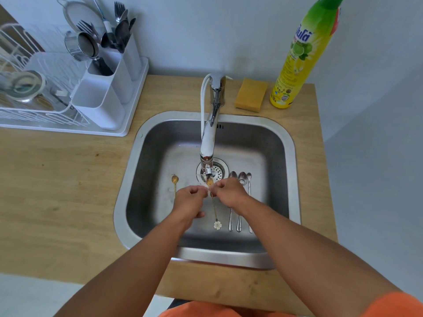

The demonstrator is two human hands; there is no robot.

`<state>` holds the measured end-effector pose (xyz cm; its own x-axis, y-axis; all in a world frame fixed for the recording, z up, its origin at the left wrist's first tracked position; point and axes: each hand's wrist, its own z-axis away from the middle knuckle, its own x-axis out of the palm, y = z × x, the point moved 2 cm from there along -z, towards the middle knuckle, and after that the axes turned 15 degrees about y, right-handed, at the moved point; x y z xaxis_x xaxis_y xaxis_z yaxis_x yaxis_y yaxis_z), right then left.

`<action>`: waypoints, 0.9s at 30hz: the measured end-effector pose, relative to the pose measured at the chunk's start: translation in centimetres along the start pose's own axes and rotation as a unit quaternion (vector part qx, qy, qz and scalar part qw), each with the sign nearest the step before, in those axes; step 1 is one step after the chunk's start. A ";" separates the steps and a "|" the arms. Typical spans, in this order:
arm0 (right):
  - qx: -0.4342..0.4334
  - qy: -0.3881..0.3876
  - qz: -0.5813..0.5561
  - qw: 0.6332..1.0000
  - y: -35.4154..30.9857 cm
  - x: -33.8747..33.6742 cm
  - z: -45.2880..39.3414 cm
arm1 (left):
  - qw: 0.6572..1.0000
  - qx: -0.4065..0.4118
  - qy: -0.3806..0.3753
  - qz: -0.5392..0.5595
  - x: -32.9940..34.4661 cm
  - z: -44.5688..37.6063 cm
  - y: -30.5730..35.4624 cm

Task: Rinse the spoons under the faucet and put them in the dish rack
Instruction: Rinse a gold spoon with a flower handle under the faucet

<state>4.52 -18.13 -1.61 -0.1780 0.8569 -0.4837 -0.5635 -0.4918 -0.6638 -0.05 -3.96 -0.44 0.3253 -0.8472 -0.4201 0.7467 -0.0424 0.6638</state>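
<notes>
Under the chrome faucet, both hands pinch a thin gold flower-ended spoon: left hand and right hand near its bowl. Three silver spoons lie in the steel sink beside a small gold spoon.

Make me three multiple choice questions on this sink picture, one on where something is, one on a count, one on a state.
1. Where is the sponge?
A. in the sink
B. on the counter beside the soap bottle
C. in the dish rack

2. How many silver spoons lie in the sink, right of the hands?
A. one
B. three
C. five

3. What holds the flower-ended gold spoon?
A. both hands
B. nothing
C. the rack

Answers: B, it sits left of the bottle. B, three bowls lie side by side. A, the left hand and right hand pinch it under the faucet.
</notes>
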 end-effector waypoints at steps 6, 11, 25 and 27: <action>-0.042 -0.002 0.013 0.999 0.3 0.0 0.2 | 0.998 0.051 0.006 0.020 0.3 -0.9 2.3; -0.055 0.007 0.007 0.998 0.1 0.2 0.8 | 0.994 0.099 0.040 0.008 0.7 -0.8 2.9; -0.100 0.028 0.015 0.994 0.8 -0.4 1.9 | 0.997 -0.018 -0.031 0.074 0.8 -1.0 1.3; -0.104 0.037 0.014 0.994 0.9 -0.4 2.2 | 0.998 -0.010 -0.025 0.064 1.0 -0.9 1.5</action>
<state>2.32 -18.57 -0.76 -0.1263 0.8328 -0.5389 -0.3787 -0.5426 -0.7498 1.90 -4.39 -0.43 0.3891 -0.8708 -0.3006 0.7128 0.0779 0.6971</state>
